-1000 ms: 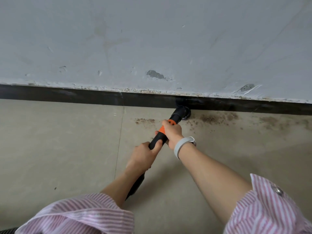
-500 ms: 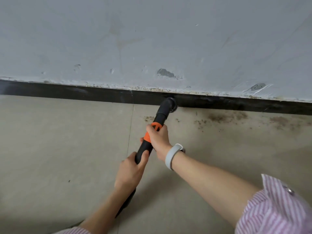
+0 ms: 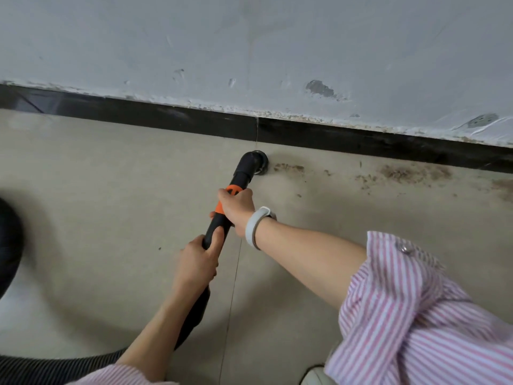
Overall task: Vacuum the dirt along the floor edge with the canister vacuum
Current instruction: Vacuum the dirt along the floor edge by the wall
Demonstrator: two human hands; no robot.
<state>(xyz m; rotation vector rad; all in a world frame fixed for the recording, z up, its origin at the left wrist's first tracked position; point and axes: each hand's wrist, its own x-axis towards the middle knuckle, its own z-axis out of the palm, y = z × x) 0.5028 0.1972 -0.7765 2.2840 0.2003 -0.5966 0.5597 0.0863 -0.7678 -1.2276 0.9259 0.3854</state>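
From the head view, both hands grip the vacuum wand (image 3: 222,226): the left hand (image 3: 195,263) nearer, the right hand (image 3: 237,208) at the orange collar. Its nozzle (image 3: 256,162) sits on the floor (image 3: 97,190) just beside the black skirting (image 3: 166,118). Floor left of it looks clean; dirt (image 3: 402,172) remains along the edge to the right.

Matt plastic wand (image 3: 242,173), smooth tiled floor (image 3: 111,190), glossy black skirting (image 3: 166,119).
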